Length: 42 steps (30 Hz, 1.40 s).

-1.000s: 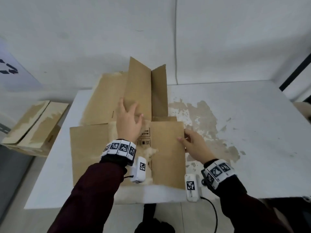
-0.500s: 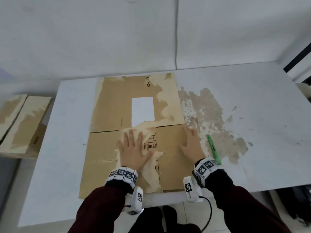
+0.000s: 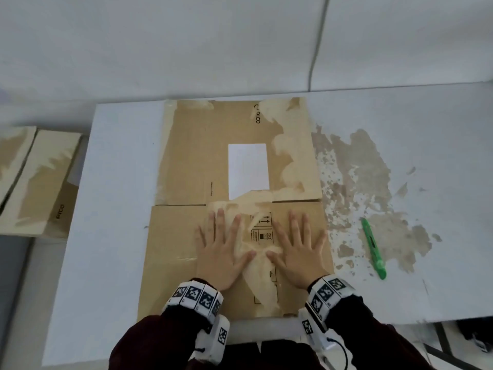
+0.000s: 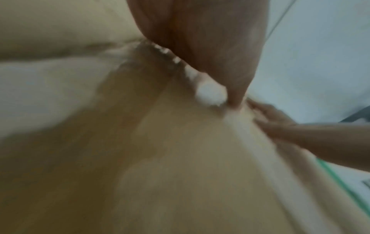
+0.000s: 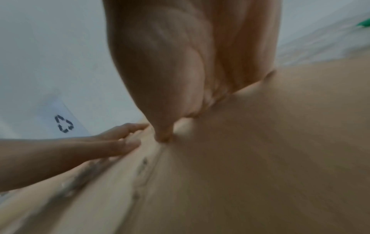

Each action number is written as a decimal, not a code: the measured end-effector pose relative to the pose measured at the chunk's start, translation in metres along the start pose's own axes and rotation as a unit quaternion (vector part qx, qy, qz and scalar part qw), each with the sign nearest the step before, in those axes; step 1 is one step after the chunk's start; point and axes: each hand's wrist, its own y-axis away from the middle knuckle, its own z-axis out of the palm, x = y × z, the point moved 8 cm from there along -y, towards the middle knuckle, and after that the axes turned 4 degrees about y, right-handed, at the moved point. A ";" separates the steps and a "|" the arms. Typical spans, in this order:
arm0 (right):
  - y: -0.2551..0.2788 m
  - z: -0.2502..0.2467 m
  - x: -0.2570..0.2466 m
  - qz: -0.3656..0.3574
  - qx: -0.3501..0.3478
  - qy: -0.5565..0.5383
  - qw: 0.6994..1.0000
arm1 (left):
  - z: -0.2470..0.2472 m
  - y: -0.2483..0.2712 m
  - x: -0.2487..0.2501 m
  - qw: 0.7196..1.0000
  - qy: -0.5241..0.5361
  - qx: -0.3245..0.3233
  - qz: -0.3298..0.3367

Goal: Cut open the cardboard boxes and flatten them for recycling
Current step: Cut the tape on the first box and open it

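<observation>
Since a moment ago, the right hand (image 3: 298, 252) has slid in from the right edge of the box (image 3: 240, 209) toward its middle, so both hands now lie side by side; a second back, one flap stood upright, and now the whole sheet lies flat on the table (image 3: 112, 209).

Both hands are spread wide, fingers straight, palms down on the near half of the box. The left hand (image 3: 221, 252) sits left of the printed handling marks, the right hand just right of them, thumbs almost meeting over a pale torn patch. Neither hand holds anything. From the left wrist, the left hand (image 4: 200, 39) presses on brown card with the right hand (image 4: 280, 126) close beside it; the picture is blurred. From the right wrist the same holds in mirror: the right hand (image 5: 190, 63) flat on the box (image 5: 250, 158), the left hand (image 5: 112, 142) beside it.

On the far half of the box is a white label (image 3: 248, 169), and black lettering near the far edge. A green cutter (image 3: 373, 249) lies on the table right of the box, apart from it, on a patch of worn brown surface. Left of the table, lower down, another flattened box (image 3: 40, 182) lies. Dark red sleeves (image 3: 165, 343) and marker bands cover both wrists.
</observation>
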 end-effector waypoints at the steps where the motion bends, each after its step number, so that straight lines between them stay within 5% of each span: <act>1: -0.002 -0.004 -0.003 0.005 -0.017 0.006 1.000 | -0.009 -0.008 0.000 1.000 -0.002 -0.005 0.002; 6: -0.026 -0.048 -0.029 0.061 -0.034 0.040 0.997 | -0.072 -0.087 -0.032 0.997 0.055 0.025 -0.044; 10: -0.070 -0.093 -0.026 0.071 -0.016 0.051 0.996 | -0.069 -0.138 -0.070 0.991 0.073 -0.057 -0.099; 12: -0.091 -0.124 -0.025 0.064 0.057 0.031 0.996 | -0.060 -0.145 -0.075 0.990 0.072 -0.080 -0.095; 15: -0.130 -0.146 -0.048 -0.037 0.135 -0.002 0.990 | -0.053 -0.145 -0.077 0.993 0.046 -0.072 -0.084; 17: -0.157 -0.140 -0.070 -0.117 0.097 -0.006 0.988 | -0.052 -0.146 -0.073 0.997 0.021 -0.061 -0.053; 20: -0.186 -0.128 -0.078 -0.139 0.068 0.037 0.987 | -0.049 -0.149 -0.064 0.997 -0.042 -0.054 0.022; 24: -0.188 -0.126 -0.037 -0.039 0.102 -0.034 0.993 | -0.049 -0.152 -0.064 0.997 -0.001 -0.064 0.040; 28: -0.162 -0.117 0.031 0.100 0.125 -0.090 0.983 | -0.055 -0.146 -0.086 0.994 0.072 -0.037 -0.067; 33: -0.101 -0.084 0.056 0.159 0.095 -0.139 0.973 | -0.062 -0.128 -0.100 0.981 0.106 -0.027 -0.161; 38: -0.044 -0.078 0.070 0.250 0.206 -0.221 0.920 | -0.062 -0.087 -0.135 0.935 0.169 -0.012 -0.312; 42: -0.045 -0.073 0.081 0.275 0.184 -0.330 0.884 | -0.071 -0.054 -0.136 0.919 0.174 0.092 -0.341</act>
